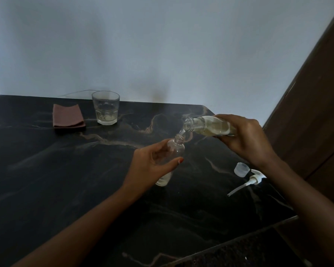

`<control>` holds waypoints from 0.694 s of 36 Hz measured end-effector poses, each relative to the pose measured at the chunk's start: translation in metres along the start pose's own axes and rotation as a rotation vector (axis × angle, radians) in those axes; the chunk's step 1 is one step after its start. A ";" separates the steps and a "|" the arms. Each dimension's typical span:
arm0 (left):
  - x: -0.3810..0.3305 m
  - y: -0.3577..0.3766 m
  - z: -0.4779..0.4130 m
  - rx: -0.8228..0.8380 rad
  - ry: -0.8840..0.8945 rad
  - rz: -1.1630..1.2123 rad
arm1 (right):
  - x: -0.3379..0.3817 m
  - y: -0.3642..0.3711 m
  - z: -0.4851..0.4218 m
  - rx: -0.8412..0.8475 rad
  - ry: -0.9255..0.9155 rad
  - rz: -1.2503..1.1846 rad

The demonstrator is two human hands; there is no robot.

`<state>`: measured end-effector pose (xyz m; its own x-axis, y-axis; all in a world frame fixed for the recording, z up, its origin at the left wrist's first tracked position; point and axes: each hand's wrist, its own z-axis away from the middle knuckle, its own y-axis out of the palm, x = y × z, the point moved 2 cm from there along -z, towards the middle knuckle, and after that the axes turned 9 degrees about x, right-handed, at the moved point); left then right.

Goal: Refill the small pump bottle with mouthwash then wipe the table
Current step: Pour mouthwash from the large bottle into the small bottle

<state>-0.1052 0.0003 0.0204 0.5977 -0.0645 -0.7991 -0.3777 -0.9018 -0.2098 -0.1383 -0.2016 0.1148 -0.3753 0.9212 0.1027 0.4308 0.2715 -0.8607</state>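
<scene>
My left hand grips a small clear bottle that stands slightly tilted on the black marble table, its neck uncovered. My right hand holds a larger clear bottle of pale yellow mouthwash tipped almost flat, its mouth just above the small bottle's neck. A thin stream of liquid runs from one into the other. A little liquid shows at the small bottle's bottom. The white pump head with its tube lies on the table at the right, beside a translucent cap.
A folded brown cloth lies at the back left of the table. Next to it stands a glass tumbler with a little pale liquid. A wall runs behind the table, and a dark wooden panel stands at the right.
</scene>
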 end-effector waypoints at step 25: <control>-0.003 -0.002 0.001 -0.015 0.012 -0.036 | 0.001 -0.002 0.000 -0.013 -0.021 0.014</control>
<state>-0.1068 0.0023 0.0226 0.6193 -0.0375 -0.7842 -0.3458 -0.9098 -0.2296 -0.1399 -0.2011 0.1170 -0.3864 0.9189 0.0797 0.4465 0.2619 -0.8556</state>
